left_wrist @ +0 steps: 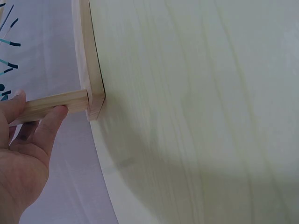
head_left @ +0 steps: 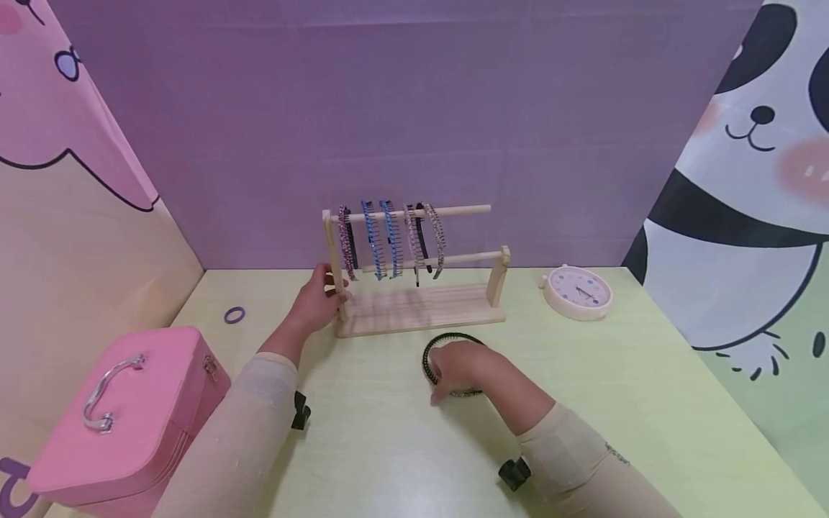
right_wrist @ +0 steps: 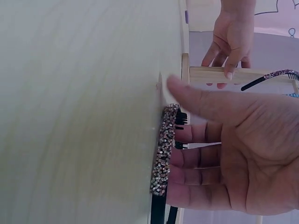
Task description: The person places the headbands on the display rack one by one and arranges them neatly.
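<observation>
A wooden rack point(head_left: 421, 306) with two horizontal rods stands near the back of the table. Several headbands hang on it, among them a blue one point(head_left: 372, 241) and a glittery one point(head_left: 437, 241). My left hand point(head_left: 317, 301) grips the rack's left post point(left_wrist: 56, 103) between thumb and fingers. On the table in front of the rack lies a black headband point(head_left: 426, 360) with teeth and a glittery stretch point(right_wrist: 163, 154). The fingers of my right hand point(head_left: 456, 365) reach down inside its curve and touch it. The thumb is apart from it in the right wrist view.
A pink case point(head_left: 129, 410) with a silver handle stands at the left front. Behind it lies a small purple ring point(head_left: 234, 315). A pale pink clock point(head_left: 578, 291) lies face up to the right of the rack. A purple cloth wall point(head_left: 414, 129) closes the back.
</observation>
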Available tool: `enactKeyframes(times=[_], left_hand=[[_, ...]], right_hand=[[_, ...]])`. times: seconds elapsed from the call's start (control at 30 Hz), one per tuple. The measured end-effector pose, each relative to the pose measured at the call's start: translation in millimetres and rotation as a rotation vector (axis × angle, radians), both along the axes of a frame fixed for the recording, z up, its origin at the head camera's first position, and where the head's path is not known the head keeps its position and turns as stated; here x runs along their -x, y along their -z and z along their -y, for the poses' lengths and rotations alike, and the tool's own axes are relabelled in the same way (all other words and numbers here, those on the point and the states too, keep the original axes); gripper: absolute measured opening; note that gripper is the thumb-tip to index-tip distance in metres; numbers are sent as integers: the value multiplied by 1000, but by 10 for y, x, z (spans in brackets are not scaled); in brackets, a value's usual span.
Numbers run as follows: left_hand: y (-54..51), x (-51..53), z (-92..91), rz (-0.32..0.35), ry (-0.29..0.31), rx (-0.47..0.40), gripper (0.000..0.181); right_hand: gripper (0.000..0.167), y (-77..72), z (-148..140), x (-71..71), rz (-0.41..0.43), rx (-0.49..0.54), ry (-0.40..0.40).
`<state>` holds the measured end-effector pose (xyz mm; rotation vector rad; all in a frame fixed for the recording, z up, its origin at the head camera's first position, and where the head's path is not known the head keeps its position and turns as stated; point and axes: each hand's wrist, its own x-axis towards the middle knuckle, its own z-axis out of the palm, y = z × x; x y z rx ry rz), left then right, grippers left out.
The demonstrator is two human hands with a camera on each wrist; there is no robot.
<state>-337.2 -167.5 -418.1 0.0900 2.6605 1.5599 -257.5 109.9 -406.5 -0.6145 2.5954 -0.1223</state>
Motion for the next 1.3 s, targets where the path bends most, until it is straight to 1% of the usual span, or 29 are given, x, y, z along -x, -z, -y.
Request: enactKeyframes(times=[0.1,0.17,0.23,0.3,0.37,0.43,0.5,0.6,0.67,0.7,0.8,0.9,1.03,1.2,1.3], left_hand=[[1,4,1,-1,0,2,52],[6,12,7,-1,-3,-2,53],[8,19,11,0,-5,-7,53],[7,26,14,2,-5,-16,54],[5,35,15,2,-4,-26,54],[-1,40,16,-2,2,-28,54],[-7,41,17,-8,3,-30,53],[-13,37,20,-20,8,-29,52],[-12,31,22,-25,12,-28,52],[-10,29,21,-26,12,-26,52],[-9,17,13,-28,19,-19,52],[-9,8,-2,-26,26,-20,52],[-16,4,-19,-23,26,-16,52],[-23,1,-24,-18,17,1,53],[-19,-1,-19,-10,11,5,54]], right_hand=[[34,0,-35,-19,28,-54,-2],[34,-13,-63,-18,55,-80,17],[36,-31,-100,-9,88,-80,46],[33,-53,-145,6,117,-46,74],[29,-67,-201,24,135,-1,84],[29,-73,-268,47,129,43,75],[28,-80,-341,67,99,87,53],[25,-120,-455,101,86,169,37],[21,-159,-544,124,88,237,39],[18,-186,-588,136,103,279,47],[17,-277,-740,174,143,404,91],[21,-390,-898,196,183,519,154],[25,-541,-1108,215,162,590,211],[30,-715,-1342,216,111,635,313],[33,-808,-1448,222,51,668,383]])
